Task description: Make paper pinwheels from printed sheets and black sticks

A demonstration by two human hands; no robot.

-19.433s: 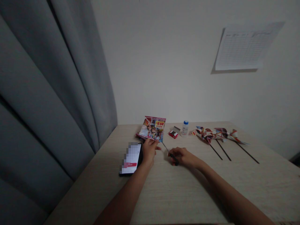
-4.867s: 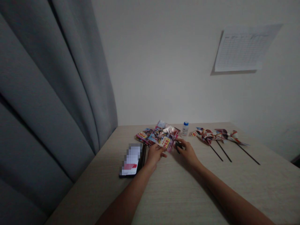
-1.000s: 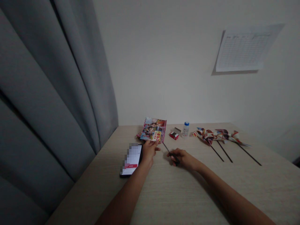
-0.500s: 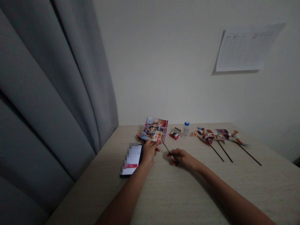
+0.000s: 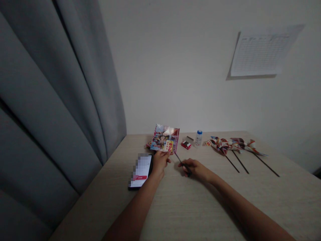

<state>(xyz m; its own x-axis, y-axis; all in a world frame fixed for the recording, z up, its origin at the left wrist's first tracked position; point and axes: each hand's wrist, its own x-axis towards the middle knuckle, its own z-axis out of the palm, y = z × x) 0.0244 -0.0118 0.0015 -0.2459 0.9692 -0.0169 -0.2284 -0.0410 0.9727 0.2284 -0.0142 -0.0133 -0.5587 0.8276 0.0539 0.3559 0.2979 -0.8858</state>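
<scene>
My left hand [image 5: 161,161] grips the lower edge of a glossy printed sheet [image 5: 164,136], colourful with a yellow price label, and holds it raised off the table. In my right hand [image 5: 195,168] is a pair of scissors [image 5: 185,164], fingers wrapped round the dark handles. The blades point up and left, their tips at the sheet's lower right corner; whether they are cutting into it I cannot tell. More printed paper [image 5: 148,146] lies beneath the sheet, mostly hidden.
A phone [image 5: 140,172] with its screen lit lies left of my left hand. Behind my hands are a small red box [image 5: 186,144] and a blue-capped bottle [image 5: 198,138]. Several paper pinwheels [image 5: 223,144] on dark sticks lie to the right. A curtain [image 5: 62,100] hangs at the left.
The sheet has tilted slightly, and a bright glare now shows on its upper part. Both hands and the scissors stay almost where they were.
</scene>
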